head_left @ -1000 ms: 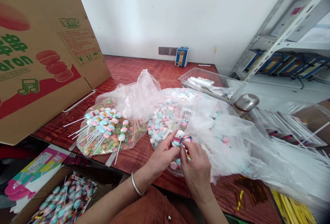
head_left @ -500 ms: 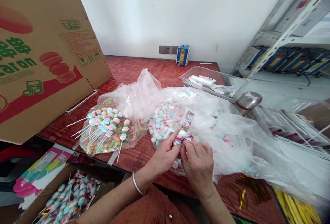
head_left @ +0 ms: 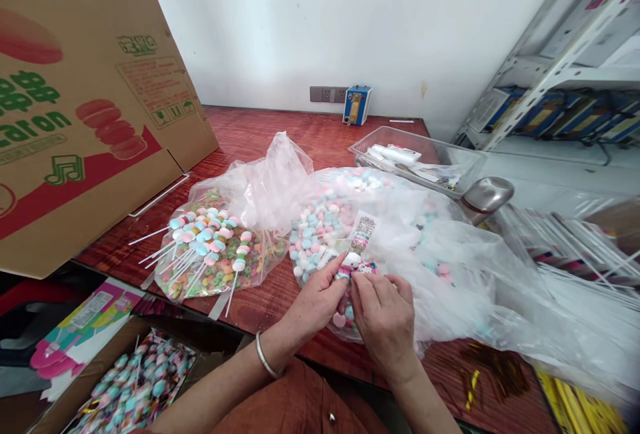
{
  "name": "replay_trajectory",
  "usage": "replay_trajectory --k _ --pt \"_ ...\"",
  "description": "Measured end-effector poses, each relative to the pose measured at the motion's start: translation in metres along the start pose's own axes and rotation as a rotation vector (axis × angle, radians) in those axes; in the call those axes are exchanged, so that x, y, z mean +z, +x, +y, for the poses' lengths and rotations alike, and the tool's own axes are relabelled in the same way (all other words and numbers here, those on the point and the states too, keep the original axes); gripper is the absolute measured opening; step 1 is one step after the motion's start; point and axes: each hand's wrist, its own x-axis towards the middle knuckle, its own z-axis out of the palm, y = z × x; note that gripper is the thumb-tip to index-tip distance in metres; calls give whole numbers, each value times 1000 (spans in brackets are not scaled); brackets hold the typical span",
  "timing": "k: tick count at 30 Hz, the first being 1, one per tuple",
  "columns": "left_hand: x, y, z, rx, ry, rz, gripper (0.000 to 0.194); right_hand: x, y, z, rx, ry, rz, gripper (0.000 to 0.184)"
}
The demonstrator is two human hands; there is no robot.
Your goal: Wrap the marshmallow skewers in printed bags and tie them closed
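Behind the reddish-brown wooden table (head_left: 240, 124) we see a white wall (head_left: 300, 27), with a big printed cardboard box (head_left: 115, 81) at the left and metal shelving (head_left: 555, 81) at the right. Near the table's front edge, our two hands meet at a small clear candy packet (head_left: 365, 229). It lies between them at the fingertips, so neither hand is clearly nearer. Its long axis runs from our fingers away toward the wall, leaning a little to the right, with the printed end farthest from us. Our left hand (head_left: 320, 295), below a silver bangle (head_left: 265, 356), has thumb and forefinger brought together on the packet's near left side. Our right hand (head_left: 384, 317) has its fingers curled and its thumb and forefinger pinched at the near end; we cannot tell exactly what lies under those tips. The packet looks soft and shiny, with a black-and-white printed patch, some pink and green print, and pale rounded sweets near our fingers. Under and around it spreads a clear bag of pastel sweets (head_left: 311, 229). To the left, sweets on white sticks (head_left: 205, 234) lie on another bag, of coloured candy rings (head_left: 216, 281).
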Motion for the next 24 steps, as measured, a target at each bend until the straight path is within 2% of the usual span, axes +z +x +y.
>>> replay_trajectory --k 5,15,19,21,24 --pt "1 2 -4 -8 -54 -13 58 1 4 1 -15 -34 8 5" --pt "4 3 -15 18 -286 56 60 3 6 -3 -10 61 6 3" --pt "8 3 -10 57 -467 122 47 7 6 -6 -22 105 -2 6" --pt "10 4 -6 68 -600 114 38 9 5 -8 -8 138 -1 8" --pt "10 7 -1 27 -780 96 26 9 -2 -14 169 216 14 12"
